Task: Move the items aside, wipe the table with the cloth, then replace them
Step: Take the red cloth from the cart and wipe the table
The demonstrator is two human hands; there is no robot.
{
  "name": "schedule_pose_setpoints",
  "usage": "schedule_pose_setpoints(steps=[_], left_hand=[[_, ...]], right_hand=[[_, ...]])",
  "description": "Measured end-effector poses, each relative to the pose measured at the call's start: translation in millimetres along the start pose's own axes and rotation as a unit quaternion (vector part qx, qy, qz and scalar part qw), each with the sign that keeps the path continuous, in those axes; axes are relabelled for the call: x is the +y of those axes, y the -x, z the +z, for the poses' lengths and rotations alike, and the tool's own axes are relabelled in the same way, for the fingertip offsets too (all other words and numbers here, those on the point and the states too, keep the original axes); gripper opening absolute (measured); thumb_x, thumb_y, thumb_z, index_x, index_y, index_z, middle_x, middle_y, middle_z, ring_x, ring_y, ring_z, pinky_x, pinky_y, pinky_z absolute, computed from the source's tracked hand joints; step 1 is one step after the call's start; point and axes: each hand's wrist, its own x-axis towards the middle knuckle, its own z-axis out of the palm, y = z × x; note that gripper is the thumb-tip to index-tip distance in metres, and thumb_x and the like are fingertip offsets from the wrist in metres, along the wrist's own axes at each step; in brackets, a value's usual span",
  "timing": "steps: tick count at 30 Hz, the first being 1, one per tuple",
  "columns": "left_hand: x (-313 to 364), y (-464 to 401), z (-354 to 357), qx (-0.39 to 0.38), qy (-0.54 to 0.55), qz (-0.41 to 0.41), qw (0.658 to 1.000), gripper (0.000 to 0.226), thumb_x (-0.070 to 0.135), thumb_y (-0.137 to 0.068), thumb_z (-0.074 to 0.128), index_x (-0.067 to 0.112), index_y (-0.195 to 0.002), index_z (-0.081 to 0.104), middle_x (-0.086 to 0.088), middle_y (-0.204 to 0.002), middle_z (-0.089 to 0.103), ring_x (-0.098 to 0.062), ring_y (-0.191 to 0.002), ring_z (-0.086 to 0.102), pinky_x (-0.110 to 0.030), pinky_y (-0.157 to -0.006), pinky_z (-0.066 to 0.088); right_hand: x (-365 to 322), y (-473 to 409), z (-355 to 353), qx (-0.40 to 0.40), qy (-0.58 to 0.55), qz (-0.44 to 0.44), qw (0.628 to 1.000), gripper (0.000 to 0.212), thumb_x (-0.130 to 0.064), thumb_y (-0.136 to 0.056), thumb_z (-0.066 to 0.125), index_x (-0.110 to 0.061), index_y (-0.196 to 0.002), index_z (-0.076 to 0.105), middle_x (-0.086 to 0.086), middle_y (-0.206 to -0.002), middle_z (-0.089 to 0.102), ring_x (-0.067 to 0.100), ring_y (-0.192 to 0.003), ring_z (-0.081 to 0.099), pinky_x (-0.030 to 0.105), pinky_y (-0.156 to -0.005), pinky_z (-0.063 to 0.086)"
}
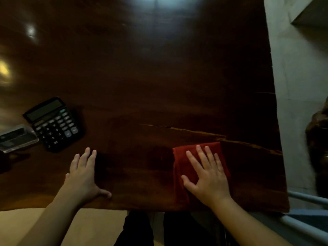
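Note:
A folded red cloth (182, 157) lies on the dark wooden table (150, 77) near its front right corner. My right hand (208, 176) rests flat on top of the cloth with fingers spread, pressing on it rather than gripping it. My left hand (83, 174) lies flat on the bare wood near the front edge, fingers apart, holding nothing. A black calculator (53, 124) sits at the table's left side, above my left hand. Beside it, at the far left, is a clear plastic case (16, 138) with dark contents.
The table's right edge runs along a pale concrete floor (298, 103). A dark brown object (317, 150) stands on that floor at the right. White tubes (307, 199) cross the lower right corner. My dark-clothed legs show below the front edge.

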Motion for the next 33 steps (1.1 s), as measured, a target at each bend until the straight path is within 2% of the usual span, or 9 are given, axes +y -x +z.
schedule_pose_setpoints(steps=[3,8,15,22,28,33], left_hand=[[-2,-2,3,0.004,0.002,-0.004,1.0,0.156,0.057,-0.046,0.093,0.024,-0.159,-0.01,0.0,-0.167,-0.019,-0.029,-0.152,-0.017,-0.057,-0.122,0.013],[-8,-8,11,0.024,0.025,-0.005,0.999,0.161,0.055,-0.039,0.096,0.029,-0.159,-0.008,0.006,-0.167,-0.017,-0.026,-0.152,-0.016,-0.061,-0.119,0.014],[-18,-15,22,0.042,0.024,0.009,0.999,0.162,0.059,-0.039,0.094,0.03,-0.158,-0.011,0.008,-0.167,-0.019,-0.027,-0.152,-0.018,-0.064,-0.117,0.015],[-21,-19,26,0.044,0.023,0.019,0.999,0.162,0.061,-0.039,0.093,0.033,-0.156,-0.015,0.01,-0.165,-0.023,-0.027,-0.151,-0.02,-0.064,-0.117,0.015],[-25,-19,29,0.027,0.023,0.03,0.999,0.162,0.062,-0.042,0.092,0.033,-0.155,-0.02,0.01,-0.163,-0.03,-0.027,-0.149,-0.026,-0.066,-0.117,0.012],[-26,-19,33,-0.014,-0.022,0.029,0.999,0.175,0.085,-0.027,0.078,0.033,-0.141,-0.043,0.01,-0.142,-0.054,-0.034,-0.135,-0.047,-0.077,-0.109,0.003]], right_hand=[[13,-18,-7,0.007,0.006,0.034,0.999,0.087,-0.075,-0.085,0.045,-0.042,-0.159,0.014,0.003,-0.168,0.014,0.023,-0.154,-0.004,0.047,-0.122,-0.003],[-1,-52,-10,0.025,0.016,0.064,0.998,0.083,-0.071,-0.088,0.041,-0.034,-0.158,0.02,0.009,-0.167,0.016,0.026,-0.154,-0.004,0.052,-0.123,0.0],[-52,-105,-11,0.028,0.006,0.097,0.995,0.082,-0.072,-0.089,0.029,-0.033,-0.159,0.01,0.008,-0.169,0.002,0.026,-0.153,-0.014,0.05,-0.121,-0.01],[-134,-156,-7,0.011,0.02,0.028,0.999,0.085,-0.074,-0.089,0.024,-0.033,-0.16,0.005,0.009,-0.169,-0.003,0.03,-0.152,-0.015,0.052,-0.12,-0.011],[-184,-152,7,-0.009,0.026,-0.045,0.999,0.084,-0.074,-0.088,0.022,-0.035,-0.16,0.003,0.009,-0.169,-0.004,0.031,-0.152,-0.018,0.054,-0.119,-0.011],[-192,-133,18,0.008,0.026,-0.103,0.994,0.082,-0.073,-0.09,0.029,-0.034,-0.16,0.01,0.01,-0.169,0.004,0.032,-0.153,-0.011,0.055,-0.12,-0.007]])
